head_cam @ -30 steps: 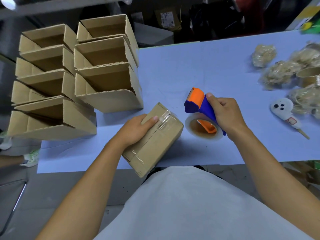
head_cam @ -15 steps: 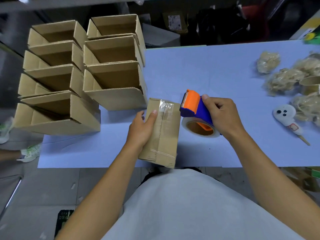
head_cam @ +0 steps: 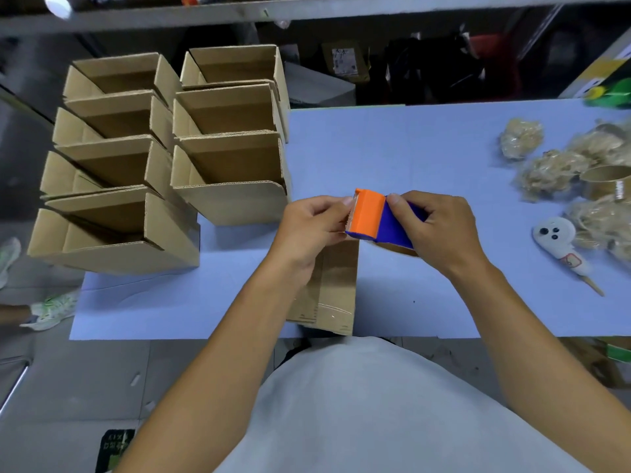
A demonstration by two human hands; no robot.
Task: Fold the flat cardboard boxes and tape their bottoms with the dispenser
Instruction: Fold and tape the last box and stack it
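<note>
A small cardboard box (head_cam: 333, 288) lies on the pale blue table (head_cam: 426, 158) near its front edge, with clear tape across its near end. Above its far end hangs the orange and blue tape dispenser (head_cam: 379, 218), which my right hand (head_cam: 438, 227) grips by the blue handle. My left hand (head_cam: 314, 227) pinches at the orange front end of the dispenser, where the tape comes out. The tape roll is mostly hidden under my right hand.
Several folded open boxes (head_cam: 164, 158) are stacked at the table's left end. At the right lie wads of crumpled tape (head_cam: 553, 169), an empty tape core (head_cam: 604, 182) and a white ghost-shaped toy on a stick (head_cam: 560, 240). Someone's shoe (head_cam: 51, 308) shows on the floor at left.
My left hand let go of the box and went up to the dispenser's front end. My right hand lifted the dispenser over the box, which now lies straight on the table.
</note>
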